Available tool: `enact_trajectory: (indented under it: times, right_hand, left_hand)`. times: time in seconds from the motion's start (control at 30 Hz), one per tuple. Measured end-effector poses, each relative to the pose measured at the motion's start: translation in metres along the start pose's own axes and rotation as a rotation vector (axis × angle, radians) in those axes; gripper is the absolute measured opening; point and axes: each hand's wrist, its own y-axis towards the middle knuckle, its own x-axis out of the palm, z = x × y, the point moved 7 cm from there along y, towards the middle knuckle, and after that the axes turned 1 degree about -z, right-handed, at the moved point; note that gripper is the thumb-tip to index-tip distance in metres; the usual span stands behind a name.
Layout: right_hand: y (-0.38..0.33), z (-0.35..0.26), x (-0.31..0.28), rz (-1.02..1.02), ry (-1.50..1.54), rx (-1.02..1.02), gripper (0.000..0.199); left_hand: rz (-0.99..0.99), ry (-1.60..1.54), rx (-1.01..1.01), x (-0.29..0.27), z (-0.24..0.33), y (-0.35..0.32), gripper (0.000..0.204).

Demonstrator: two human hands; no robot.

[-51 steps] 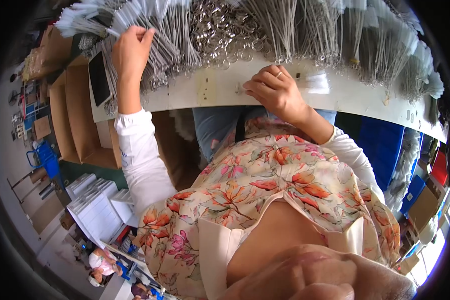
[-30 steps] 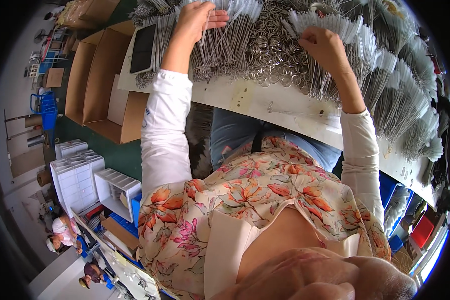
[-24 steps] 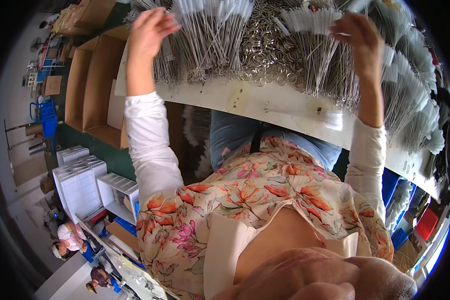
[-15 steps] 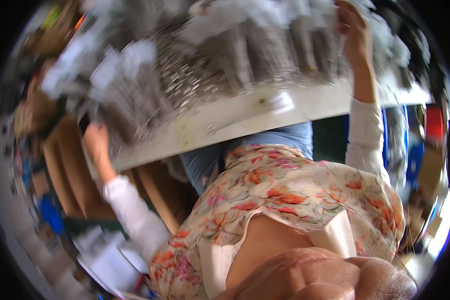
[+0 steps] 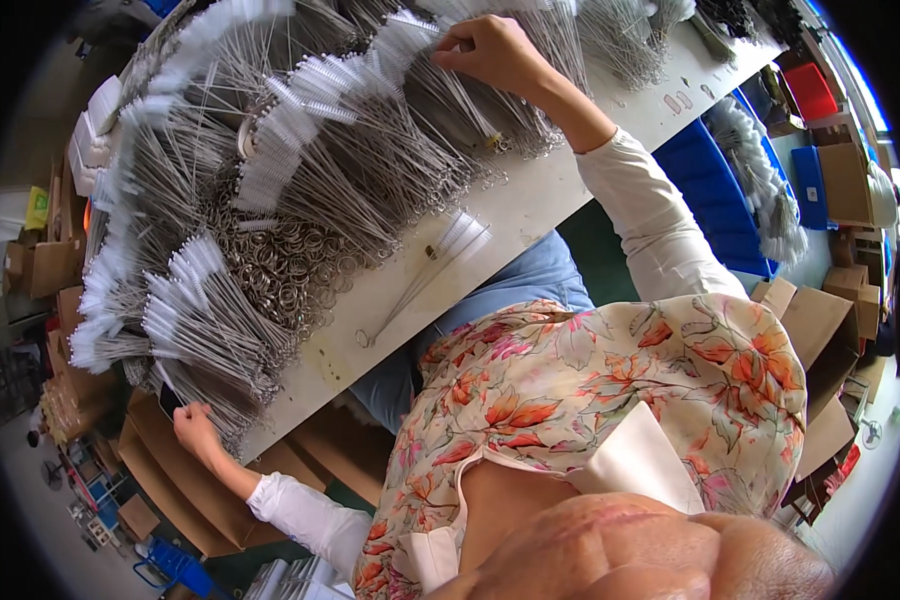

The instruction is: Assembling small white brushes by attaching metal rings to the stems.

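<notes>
Bundles of thin wire brushes [image 5: 320,175] with white bristle heads and looped wire ends cover the table. My right hand [image 5: 500,55] is over the far bundles, thumb and fingers pinched together beside a bristle head; anything between the fingertips is too small to make out. At the table's left corner, my left hand [image 5: 198,430] is closed next to the looped ends of the nearest brush bundle [image 5: 215,330]. A thin pale piece runs up to its fingers, but I cannot tell whether it is gripped. A few loose brushes [image 5: 435,265] lie near the front edge.
Many small metal rings [image 5: 285,265] are heaped between the bundles. A blue crate [image 5: 705,185] with more brushes stands beyond the right end of the table [image 5: 335,350]. Cardboard boxes [image 5: 175,480] stand below the left corner, and more boxes [image 5: 810,330] are on the right.
The view has turned and sharpened, so the table edge now slants up more steeply to the right. My right hand appears farther left in the picture; both hands remain closed near the brushes.
</notes>
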Motion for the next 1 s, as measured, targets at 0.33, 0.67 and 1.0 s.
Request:
enact_trajectory:
  times: [0.33,0.67,1.0]
  right_hand:
    - [-0.004,0.038,-0.026,-0.030,-0.146,0.262,0.020]
    - [0.005,0.065,-0.146,0.680,-0.026,-0.058,0.020]
    - [0.007,0.363,-0.227,0.477,0.201,0.440,0.018]
  left_hand:
    - [-0.134,-0.484,-0.200,0.028,0.002,-0.010,0.013]
    - [0.273,-0.654,-0.050,-0.033,0.023,-0.021,0.025]
    - [0.128,-0.788,-0.179,-0.013,0.055,-0.054,0.032]
